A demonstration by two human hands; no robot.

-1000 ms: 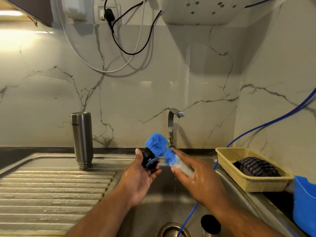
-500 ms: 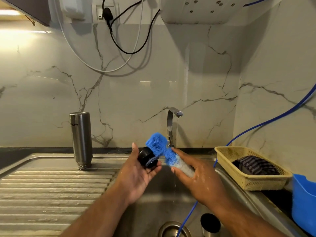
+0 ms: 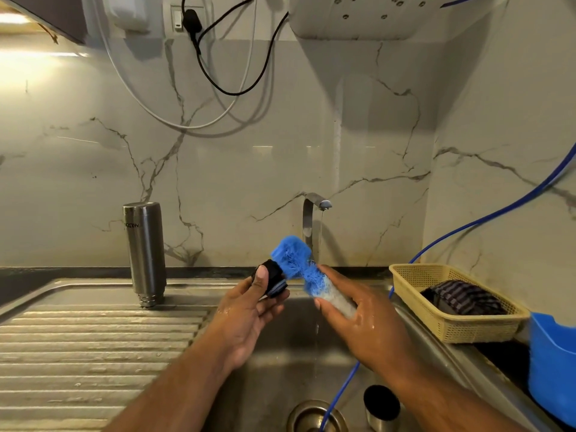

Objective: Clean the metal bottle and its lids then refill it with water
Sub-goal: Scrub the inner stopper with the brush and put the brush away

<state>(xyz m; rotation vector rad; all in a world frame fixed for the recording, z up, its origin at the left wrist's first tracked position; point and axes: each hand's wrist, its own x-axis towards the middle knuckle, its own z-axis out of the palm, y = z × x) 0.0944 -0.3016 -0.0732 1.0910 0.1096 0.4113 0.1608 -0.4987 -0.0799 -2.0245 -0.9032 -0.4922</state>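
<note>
One wide-angle camera, worn on my head, looks forward and down across the steel sink (image 3: 290,347), squarely facing the marble-veined wall (image 3: 233,169). My left hand (image 3: 249,316) and right hand (image 3: 367,325) fill the near lower centre, close to the lens; the tap (image 3: 311,213) stands just beyond them.

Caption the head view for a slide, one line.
Over the sink, the left hand holds a black lid while the right hand holds a blue brush against it.

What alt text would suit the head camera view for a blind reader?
Over a steel sink, the left hand holds a black round lid while the right hand holds a blue bristle brush against it. A cylindrical steel bottle stands upside down on the drainboard.
</note>
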